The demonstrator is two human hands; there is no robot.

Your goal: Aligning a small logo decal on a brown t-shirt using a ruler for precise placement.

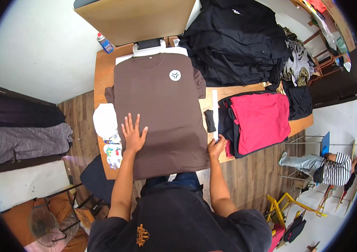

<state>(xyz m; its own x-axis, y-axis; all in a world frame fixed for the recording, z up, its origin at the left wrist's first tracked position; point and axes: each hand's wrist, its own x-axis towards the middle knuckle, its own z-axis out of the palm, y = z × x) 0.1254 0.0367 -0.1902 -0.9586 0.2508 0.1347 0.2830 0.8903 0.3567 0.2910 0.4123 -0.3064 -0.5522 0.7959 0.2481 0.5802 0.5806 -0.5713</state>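
Note:
A brown T-shirt with a round white chest print lies spread over a white-edged board on the table, its neck at the far end. My left hand rests flat on the shirt's left part, fingers spread. At the shirt's right edge, my right hand is closed at the near end of a long white ruler-like strip; its fingertips are partly hidden. Between strip and shirt sits a small dark rolled object.
Right of the strip is a stack of folded shirts, a red one on top. A black garment heap fills the far right. A large tan plate stands raised behind, near a spray can. White printed pieces lie left. Another person stands at right.

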